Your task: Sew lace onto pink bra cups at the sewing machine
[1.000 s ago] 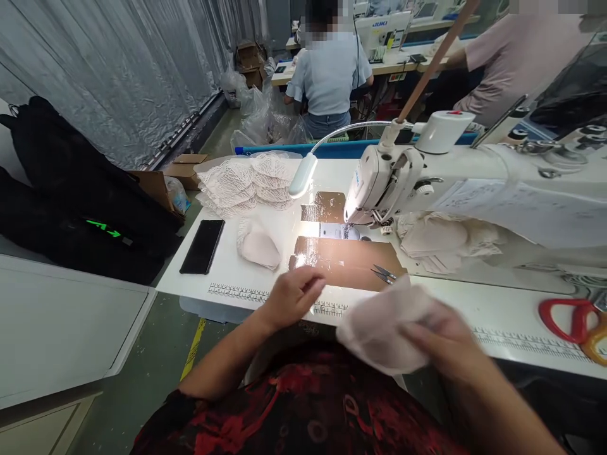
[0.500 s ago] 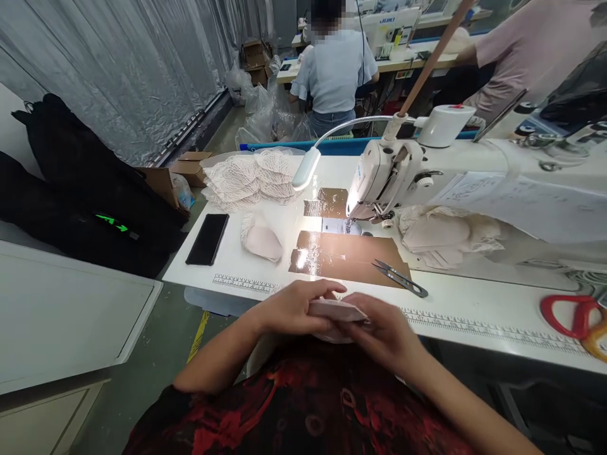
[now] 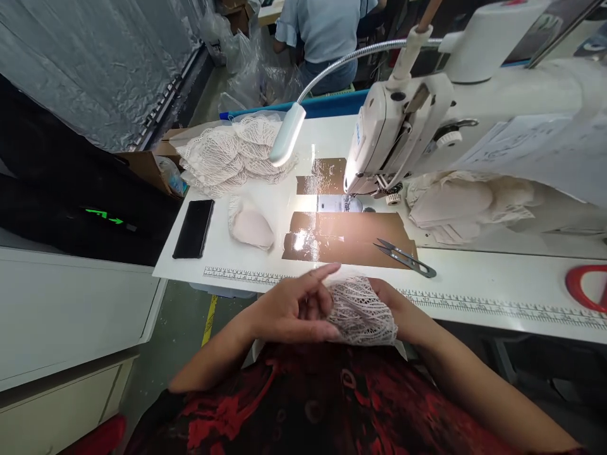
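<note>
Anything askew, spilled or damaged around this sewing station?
Nothing looks spilled or clearly broken. The snips lie slantwise, handle off the brown sheet, whose left edge is stepped and uneven. Loose plastic is heaped on the floor beyond the table, which looks untidy. The lace piece looks merely bunched.

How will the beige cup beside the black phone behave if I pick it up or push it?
The beige cup is probably light, as it looks like thin fabric. Its rounded middle seems to keep its shape, but the lace edge may flop. On the smooth white table, it would likely slide, not roll.
</note>
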Action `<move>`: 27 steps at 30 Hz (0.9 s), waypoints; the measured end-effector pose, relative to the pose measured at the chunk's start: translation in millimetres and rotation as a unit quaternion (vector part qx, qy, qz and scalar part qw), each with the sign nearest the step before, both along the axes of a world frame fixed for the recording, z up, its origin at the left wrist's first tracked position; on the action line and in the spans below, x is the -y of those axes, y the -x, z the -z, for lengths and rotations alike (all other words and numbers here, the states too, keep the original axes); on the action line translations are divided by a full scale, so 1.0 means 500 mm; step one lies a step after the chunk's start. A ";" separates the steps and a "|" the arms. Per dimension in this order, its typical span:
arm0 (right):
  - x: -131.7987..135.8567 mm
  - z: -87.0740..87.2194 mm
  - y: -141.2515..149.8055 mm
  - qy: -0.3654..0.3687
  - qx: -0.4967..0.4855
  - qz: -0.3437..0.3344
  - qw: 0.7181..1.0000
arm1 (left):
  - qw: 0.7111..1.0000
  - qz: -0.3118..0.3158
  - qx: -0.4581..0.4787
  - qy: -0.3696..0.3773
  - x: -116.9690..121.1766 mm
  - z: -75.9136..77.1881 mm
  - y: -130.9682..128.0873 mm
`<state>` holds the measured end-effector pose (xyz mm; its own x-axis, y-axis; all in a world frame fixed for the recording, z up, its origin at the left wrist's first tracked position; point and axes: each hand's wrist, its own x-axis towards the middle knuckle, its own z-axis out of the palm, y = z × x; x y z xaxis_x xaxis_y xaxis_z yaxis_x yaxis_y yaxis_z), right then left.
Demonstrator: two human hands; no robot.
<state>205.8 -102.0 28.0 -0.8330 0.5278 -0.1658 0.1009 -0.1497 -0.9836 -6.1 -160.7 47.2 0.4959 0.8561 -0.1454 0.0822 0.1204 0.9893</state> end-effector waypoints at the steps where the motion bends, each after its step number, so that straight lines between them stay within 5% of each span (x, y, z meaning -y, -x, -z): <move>1: 0.001 0.000 0.002 0.019 -0.002 -0.015 1.000 | 0.998 -0.036 -0.034 -0.033 -0.011 0.005 0.000; 3: 0.002 -0.001 0.003 0.049 -0.009 -0.035 0.998 | 0.994 -0.057 -0.055 -0.070 -0.033 0.018 0.001; 5: 0.000 0.000 0.001 0.074 -0.019 -0.014 0.997 | 0.999 -0.021 -0.015 -0.025 -0.050 0.029 0.004; 9: -0.007 0.007 -0.013 0.109 -0.021 0.129 0.985 | 0.993 0.009 0.046 0.104 -0.058 0.041 0.013; 15: -0.008 0.017 -0.004 0.073 -0.041 0.243 0.966 | 0.992 -0.045 0.058 0.107 -0.050 0.038 0.005; 19: -0.018 0.027 -0.005 -0.005 0.000 0.229 0.974 | 0.988 -0.130 0.038 0.076 -0.047 0.039 -0.018; 23: -0.029 0.026 -0.015 -0.009 0.011 0.176 0.984 | 0.985 -0.166 0.000 0.039 -0.050 0.045 -0.027; 27: -0.023 0.021 -0.013 0.004 0.016 0.190 0.982 | 0.964 -0.224 0.074 0.122 -0.053 0.058 -0.028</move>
<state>212.5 -90.3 17.4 -0.5700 0.7984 -0.1939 0.0665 -0.1904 -0.9795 8.0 -134.3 18.1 0.1159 0.9385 -0.3251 -0.1714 0.3413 0.9242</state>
